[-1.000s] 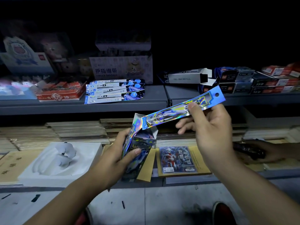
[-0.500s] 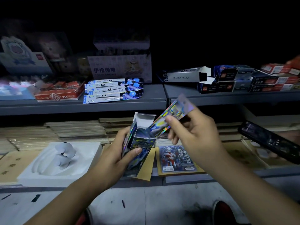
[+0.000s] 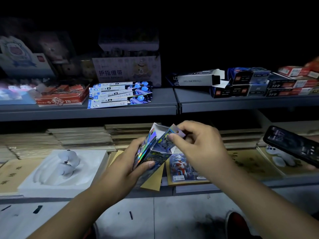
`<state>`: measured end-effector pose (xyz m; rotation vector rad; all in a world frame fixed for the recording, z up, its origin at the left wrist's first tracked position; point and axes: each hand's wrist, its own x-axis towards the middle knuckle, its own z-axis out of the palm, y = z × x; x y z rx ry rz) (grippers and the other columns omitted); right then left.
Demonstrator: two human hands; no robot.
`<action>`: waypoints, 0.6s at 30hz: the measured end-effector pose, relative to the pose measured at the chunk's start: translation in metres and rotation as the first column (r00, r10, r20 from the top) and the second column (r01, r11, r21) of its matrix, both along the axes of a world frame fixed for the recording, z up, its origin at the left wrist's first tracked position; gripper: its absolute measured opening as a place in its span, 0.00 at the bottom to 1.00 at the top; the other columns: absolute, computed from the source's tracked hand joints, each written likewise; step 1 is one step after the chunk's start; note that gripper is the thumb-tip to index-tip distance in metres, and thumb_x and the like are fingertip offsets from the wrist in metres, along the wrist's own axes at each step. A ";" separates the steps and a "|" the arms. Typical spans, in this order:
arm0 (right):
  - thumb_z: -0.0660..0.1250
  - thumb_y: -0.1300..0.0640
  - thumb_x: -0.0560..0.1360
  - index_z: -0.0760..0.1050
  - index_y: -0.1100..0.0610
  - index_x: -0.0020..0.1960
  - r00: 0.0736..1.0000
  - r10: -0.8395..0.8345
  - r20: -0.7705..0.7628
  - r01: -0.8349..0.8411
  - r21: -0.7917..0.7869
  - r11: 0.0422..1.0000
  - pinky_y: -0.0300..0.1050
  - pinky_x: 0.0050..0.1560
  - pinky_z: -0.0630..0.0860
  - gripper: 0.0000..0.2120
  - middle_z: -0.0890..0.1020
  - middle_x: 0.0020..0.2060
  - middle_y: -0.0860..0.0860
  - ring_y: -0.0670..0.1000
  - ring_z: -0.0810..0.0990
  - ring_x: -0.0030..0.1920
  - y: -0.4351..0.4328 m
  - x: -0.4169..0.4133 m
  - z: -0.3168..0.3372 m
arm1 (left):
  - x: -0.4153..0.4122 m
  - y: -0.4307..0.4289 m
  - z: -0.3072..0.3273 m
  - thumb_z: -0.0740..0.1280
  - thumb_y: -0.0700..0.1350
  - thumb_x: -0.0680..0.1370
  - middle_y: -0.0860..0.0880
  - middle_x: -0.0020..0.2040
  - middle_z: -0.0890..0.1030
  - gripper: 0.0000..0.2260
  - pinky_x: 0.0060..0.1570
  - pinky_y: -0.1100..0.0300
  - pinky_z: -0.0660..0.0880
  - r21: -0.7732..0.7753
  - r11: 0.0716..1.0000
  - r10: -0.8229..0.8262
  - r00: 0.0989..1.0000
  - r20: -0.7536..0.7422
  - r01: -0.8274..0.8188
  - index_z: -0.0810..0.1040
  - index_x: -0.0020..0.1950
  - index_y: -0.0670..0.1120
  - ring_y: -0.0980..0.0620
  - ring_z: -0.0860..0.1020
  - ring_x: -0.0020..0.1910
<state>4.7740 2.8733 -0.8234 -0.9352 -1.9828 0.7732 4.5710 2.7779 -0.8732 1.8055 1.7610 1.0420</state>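
Head view, dim shop aisle, only one camera.

- Left hand (image 3: pixel 124 168) grips a holographic box (image 3: pixel 151 153) from the side. Its fingers are curled round the box, thumb across the front face. The box is tilted, open end up, top flap standing.
- Right hand (image 3: pixel 198 149) pinches the upper end of a holographic pack (image 3: pixel 177 132) between thumb and forefinger; the other fingers (image 3: pixel 185 131) are loosely curled behind it. The pack's lower part sits inside the box mouth, and only the hang-hole end shows above the rim.
- Both are held in the air in front of the lower shelf, above a card with a red and silver figure (image 3: pixel 183 168) that lies flat there.
- Left on the lower shelf: a white moulded tray (image 3: pixel 43 176) with a small white figure (image 3: pixel 68 161) in it.
- Upper shelf (image 3: pixel 138 108): a red 2B box (image 3: pixel 63 99), a stack of blue pen packs (image 3: pixel 119 95), a box marked gel ink refill (image 3: pixel 198 80), and dark boxes stacked further right.
- Far right: a dark phone (image 3: pixel 293 147), tilted, with someone's fingertip under its lower edge.
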 end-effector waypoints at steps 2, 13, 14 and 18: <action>0.72 0.58 0.77 0.81 0.55 0.40 1.000 0.026 0.015 -0.026 0.015 1.000 0.43 0.32 0.69 0.07 0.73 0.27 0.41 0.47 0.72 0.29 -0.002 0.001 0.000 | 0.001 -0.001 0.000 0.68 0.49 0.81 0.69 0.62 0.77 0.25 0.62 0.58 0.74 -0.003 1.000 -0.013 1.000 -0.018 0.013 0.63 0.70 0.68 0.64 0.76 0.63; 0.68 0.58 0.78 0.83 0.51 0.46 0.972 0.095 0.215 -0.091 -0.025 0.996 0.49 0.32 0.80 0.06 0.81 0.30 0.48 0.47 0.80 0.29 -0.012 -0.004 -0.001 | 0.004 -0.003 -0.001 0.63 0.60 0.78 0.68 0.63 0.75 0.23 0.55 0.75 0.67 0.009 0.999 -0.053 0.995 -0.080 0.054 0.63 0.73 0.65 0.66 0.73 0.62; 0.68 0.58 0.79 0.84 0.51 0.47 0.966 0.101 0.238 -0.093 -0.043 0.995 0.50 0.33 0.80 0.06 0.82 0.32 0.50 0.49 0.80 0.30 -0.013 -0.006 -0.001 | 0.005 -0.002 -0.002 0.63 0.61 0.78 0.67 0.64 0.75 0.24 0.56 0.74 0.68 0.002 0.998 -0.062 0.995 -0.078 0.062 0.63 0.73 0.64 0.65 0.73 0.63; 0.63 0.59 0.79 0.81 0.54 0.48 0.939 0.149 0.310 -0.108 -0.147 0.983 0.54 0.30 0.81 0.09 0.82 0.36 0.55 0.52 0.82 0.25 -0.015 -0.008 -0.002 | 0.002 0.000 -0.007 0.63 0.58 0.80 0.64 0.66 0.74 0.23 0.59 0.70 0.69 -0.010 0.997 -0.081 0.990 -0.117 0.080 0.62 0.75 0.62 0.61 0.73 0.65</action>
